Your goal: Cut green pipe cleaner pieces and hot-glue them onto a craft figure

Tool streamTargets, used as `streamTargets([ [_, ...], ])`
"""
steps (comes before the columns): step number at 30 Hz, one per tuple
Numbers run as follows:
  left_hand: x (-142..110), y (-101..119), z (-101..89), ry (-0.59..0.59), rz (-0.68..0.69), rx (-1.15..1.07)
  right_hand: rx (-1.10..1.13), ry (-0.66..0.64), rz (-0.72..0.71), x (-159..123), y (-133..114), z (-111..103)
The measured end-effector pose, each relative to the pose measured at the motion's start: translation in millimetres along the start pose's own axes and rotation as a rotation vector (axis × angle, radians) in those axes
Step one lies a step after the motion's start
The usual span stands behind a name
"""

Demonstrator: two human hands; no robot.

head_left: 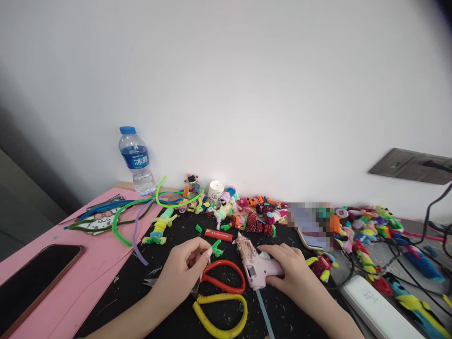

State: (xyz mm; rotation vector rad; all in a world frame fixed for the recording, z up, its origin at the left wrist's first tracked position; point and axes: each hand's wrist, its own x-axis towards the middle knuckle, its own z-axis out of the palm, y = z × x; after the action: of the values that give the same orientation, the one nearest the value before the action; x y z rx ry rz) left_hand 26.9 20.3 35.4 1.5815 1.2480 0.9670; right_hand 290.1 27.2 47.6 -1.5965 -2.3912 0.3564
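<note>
Left hand (187,266) pinches bright-green fuzzy pipe-cleaner piece (216,248) over middle of black mat (116,301); right hand (293,269), apart, wraps handle of pale-pink plastic glue gun (257,269) toward mat's right edge. Piece likely light, soft, best held by one end; gun presumably stiff, hot-tipped.

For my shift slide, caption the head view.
Right hand gripping a glue gun, left hand pinching a small green piece over scissors.

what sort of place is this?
Likely a small handicraft workspace, maybe at home: a glue gun in the right hand, scissors on a black mat, and many colourful fuzzy figures.
</note>
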Motion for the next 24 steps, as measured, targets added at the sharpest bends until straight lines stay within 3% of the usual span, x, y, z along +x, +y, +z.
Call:
streamTargets([
  [7,-0.7,0.1,2.0,-0.051,0.012,-0.006,0.064,0.088,-0.105,-7.0,-8.5,-7.6],
  [12,-4.8,6.8,5.9,-0.084,0.110,0.153,0.139,0.290,-0.192,-5.7,-26.2,7.2],
  [18,-10.8,16.9,11.1,-0.188,0.177,0.221,0.073,0.342,-0.408,-0.9,-50.1,24.1],
  [24,-10.7,13.6,14.6,-0.176,0.188,0.217,0.075,0.432,-0.429,0.5,-58.5,29.9],
])
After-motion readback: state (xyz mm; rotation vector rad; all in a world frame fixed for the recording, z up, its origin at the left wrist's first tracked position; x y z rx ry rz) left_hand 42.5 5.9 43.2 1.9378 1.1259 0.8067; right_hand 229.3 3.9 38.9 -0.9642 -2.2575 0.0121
